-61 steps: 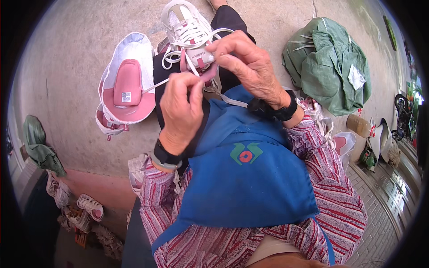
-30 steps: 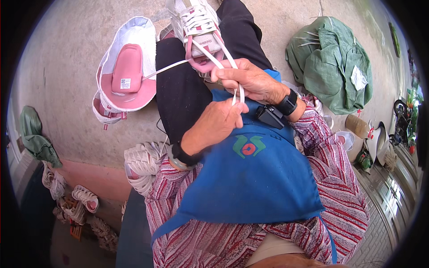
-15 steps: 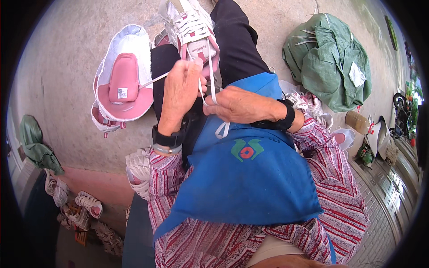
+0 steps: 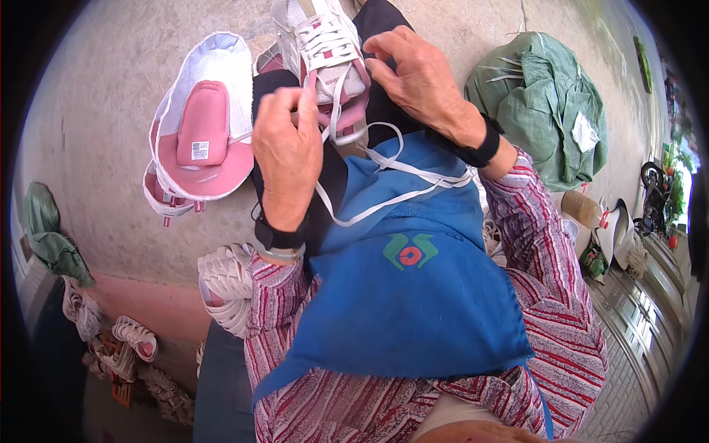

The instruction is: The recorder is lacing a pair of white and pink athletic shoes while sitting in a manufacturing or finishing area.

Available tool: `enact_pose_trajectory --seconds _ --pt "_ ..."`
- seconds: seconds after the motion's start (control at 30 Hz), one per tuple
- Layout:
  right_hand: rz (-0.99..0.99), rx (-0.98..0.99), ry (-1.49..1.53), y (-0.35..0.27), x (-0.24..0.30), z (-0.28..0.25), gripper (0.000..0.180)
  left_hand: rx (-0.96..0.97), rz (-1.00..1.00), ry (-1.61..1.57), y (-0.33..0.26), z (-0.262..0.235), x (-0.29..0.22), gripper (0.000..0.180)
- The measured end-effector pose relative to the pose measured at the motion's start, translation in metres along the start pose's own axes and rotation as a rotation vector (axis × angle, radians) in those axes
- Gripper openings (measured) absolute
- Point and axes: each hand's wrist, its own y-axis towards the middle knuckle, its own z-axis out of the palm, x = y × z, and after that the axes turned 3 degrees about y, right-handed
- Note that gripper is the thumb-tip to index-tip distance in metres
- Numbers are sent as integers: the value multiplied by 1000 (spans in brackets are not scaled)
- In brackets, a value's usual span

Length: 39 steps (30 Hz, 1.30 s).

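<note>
A white and pink sneaker (image 4: 330,44) rests between my dark-trousered legs, its tongue toward me and its upper laced in white. Beside its left edge my left hand (image 4: 286,151) has thumb and index drawn together; whatever lies between the tips is hidden. At the right edge my right hand (image 4: 425,77) has thumb and index apart, with no lace visible between them. Loose white shoelace (image 4: 399,198) runs from the shoe's tongue and loops across my blue apron (image 4: 413,310).
On the floor at left lies a white-lined pink shoe (image 4: 238,63) with a pink insole-like pad (image 4: 203,122). A green sack (image 4: 543,103) sits at right. White-laced shoes (image 4: 227,284) lie beside my left arm, with several more at lower left. A yellowish jug (image 4: 582,208) stands far right.
Both hands have let go of the long lace ends, which now lie over the apron. My right hand has moved up to the sneaker's right edge; my left has dropped slightly.
</note>
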Motion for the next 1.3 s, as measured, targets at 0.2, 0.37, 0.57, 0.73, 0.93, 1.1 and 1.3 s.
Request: enact_pose_trajectory --seconds 0.2,0.37,0.57,0.73,0.93,1.1,1.3 --pt "-10 36 -179 10 10 29 20 63 138 245 37 -4 11 12" --pt "-95 37 -165 13 9 39 14 111 266 441 45 -3 7 11" --pt "-448 55 -299 37 11 33 24 249 433 456 67 -2 28 16" --pt "-109 185 -79 61 -1 30 20 377 183 260 105 -18 -4 36" --pt "45 91 157 21 -3 21 23 479 -109 43 85 -42 6 29" --pt "16 25 156 21 7 34 18 302 -33 163 59 -31 24 28" --pt "-181 -26 110 30 3 34 6 351 -31 194 70 -26 32 29"
